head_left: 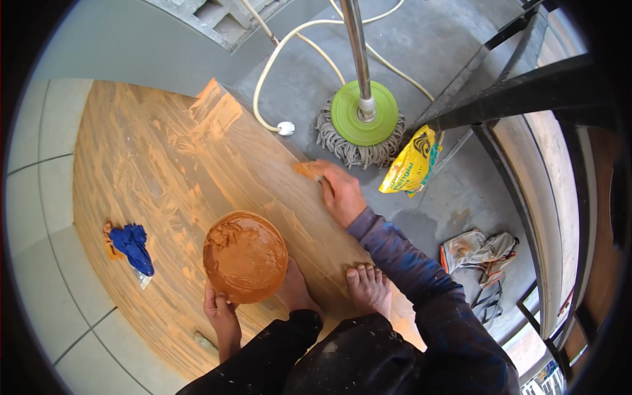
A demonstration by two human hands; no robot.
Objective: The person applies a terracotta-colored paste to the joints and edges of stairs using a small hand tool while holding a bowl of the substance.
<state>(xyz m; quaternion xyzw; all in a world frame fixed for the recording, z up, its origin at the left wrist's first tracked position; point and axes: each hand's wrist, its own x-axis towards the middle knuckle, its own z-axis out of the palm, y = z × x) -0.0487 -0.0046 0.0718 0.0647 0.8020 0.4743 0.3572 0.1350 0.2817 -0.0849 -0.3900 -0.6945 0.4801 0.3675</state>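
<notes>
My left hand [222,316] grips the rim of a round bowl [245,260] coated with wet orange-brown paste, held over my bare feet. My right hand [342,194] holds a small flat spreader [304,170] with orange paste on it, against the upper right edge of a wooden board [158,171]. The board is streaked with pale orange paste, thicker near its top corner. On its left part lies a crumpled blue cloth [130,247] with small scraps beside and under it.
A green-headed mop [345,115] stands beyond the board, near a cream cable [283,43] with a white plug. A yellow bag [405,164] and a stained cloth bag [477,257] lie on the grey floor. Black metal framework [526,92] rises at the right; pale tiles [46,263] border the left.
</notes>
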